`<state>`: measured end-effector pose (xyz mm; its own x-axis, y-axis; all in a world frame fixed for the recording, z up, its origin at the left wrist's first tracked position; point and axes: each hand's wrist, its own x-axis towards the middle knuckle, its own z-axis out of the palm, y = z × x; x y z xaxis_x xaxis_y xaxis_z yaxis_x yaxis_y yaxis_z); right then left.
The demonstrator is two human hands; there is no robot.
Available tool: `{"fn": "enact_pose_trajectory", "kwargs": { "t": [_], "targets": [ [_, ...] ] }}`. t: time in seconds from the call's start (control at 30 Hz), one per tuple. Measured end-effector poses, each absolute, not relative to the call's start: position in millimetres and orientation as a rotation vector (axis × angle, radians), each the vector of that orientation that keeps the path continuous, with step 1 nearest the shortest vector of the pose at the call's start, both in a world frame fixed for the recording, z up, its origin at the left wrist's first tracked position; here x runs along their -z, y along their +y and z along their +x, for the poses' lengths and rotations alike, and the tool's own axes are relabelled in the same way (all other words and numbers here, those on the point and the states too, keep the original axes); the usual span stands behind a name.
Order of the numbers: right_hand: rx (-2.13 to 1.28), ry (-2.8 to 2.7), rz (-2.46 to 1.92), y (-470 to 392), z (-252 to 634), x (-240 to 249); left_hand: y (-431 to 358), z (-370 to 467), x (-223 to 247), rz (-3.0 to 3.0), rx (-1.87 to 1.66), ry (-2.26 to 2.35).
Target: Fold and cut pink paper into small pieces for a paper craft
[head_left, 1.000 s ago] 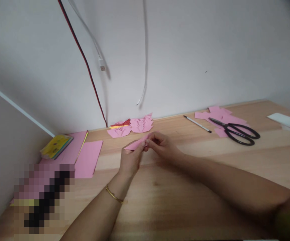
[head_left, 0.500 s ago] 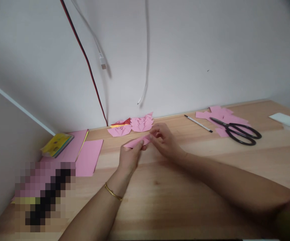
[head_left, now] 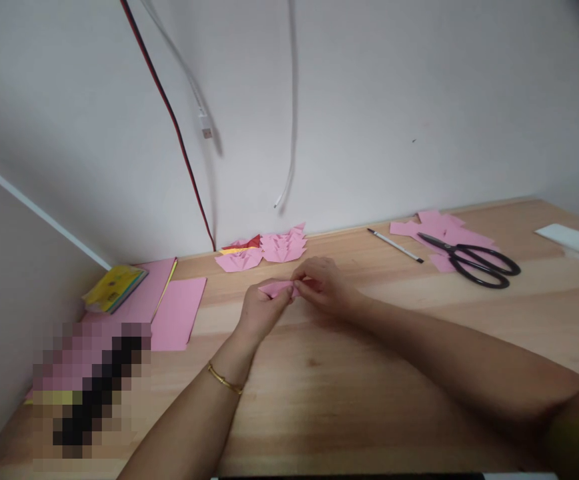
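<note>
A small folded piece of pink paper (head_left: pixel 275 289) is held above the wooden table between both hands. My left hand (head_left: pixel 263 308) grips it from the left, thumb on top. On the right end, my right hand (head_left: pixel 327 283) pinches the paper with thumb and fingertips; most of that end is hidden by the fingers. Just beyond the hands, by the wall, lie folded pink paper pieces (head_left: pixel 283 247) in a row. Beside them on the left is another folded pink group (head_left: pixel 239 261) with a red and a yellow piece in it.
Pink paper sheets (head_left: pixel 178 317) and a yellow packet (head_left: pixel 114 288) lie at the left, near a pixelated dark object. To the right are a pen (head_left: pixel 394 245), black-handled scissors (head_left: pixel 484 263) on pink scraps (head_left: pixel 434 223), and a white object (head_left: pixel 574 241). Cables (head_left: pixel 177 127) hang along the wall.
The pink paper has turned more level, and less of it shows. My right hand has dropped slightly and closed in on my left, with its thumb now near the left thumb.
</note>
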<state>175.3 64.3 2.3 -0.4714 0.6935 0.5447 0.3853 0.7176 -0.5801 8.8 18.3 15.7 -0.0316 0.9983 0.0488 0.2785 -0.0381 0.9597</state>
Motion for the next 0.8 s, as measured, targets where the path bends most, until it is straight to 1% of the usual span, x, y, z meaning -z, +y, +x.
{"fn": "enact_pose_trajectory", "kwargs": {
  "t": [0.2, 0.37, 0.43, 0.6, 0.8],
  "targets": [
    [-0.576, -2.171, -0.834, 64.0, 175.8, -5.3, 18.2, 7.0, -17.5, 1.44, -1.086, 1.423],
    [-0.914, -1.964, -0.947, 60.1, 172.9, -8.2, 20.5, 8.0, -12.1, 1.209, -1.119, 1.246],
    [-0.986, -1.885, -0.972, 58.6, 172.0, -9.3, 21.2, 8.3, -9.4, 1.161, -1.134, 1.189],
    [-1.093, -1.797, -0.96, 55.5, 170.3, -11.8, 21.7, 8.3, -3.7, 1.146, -1.141, 1.222],
    [-1.106, -1.792, -0.951, 54.6, 169.6, -12.3, 22.2, 8.2, 2.0, 1.1, -1.153, 1.254]
  ]
}}
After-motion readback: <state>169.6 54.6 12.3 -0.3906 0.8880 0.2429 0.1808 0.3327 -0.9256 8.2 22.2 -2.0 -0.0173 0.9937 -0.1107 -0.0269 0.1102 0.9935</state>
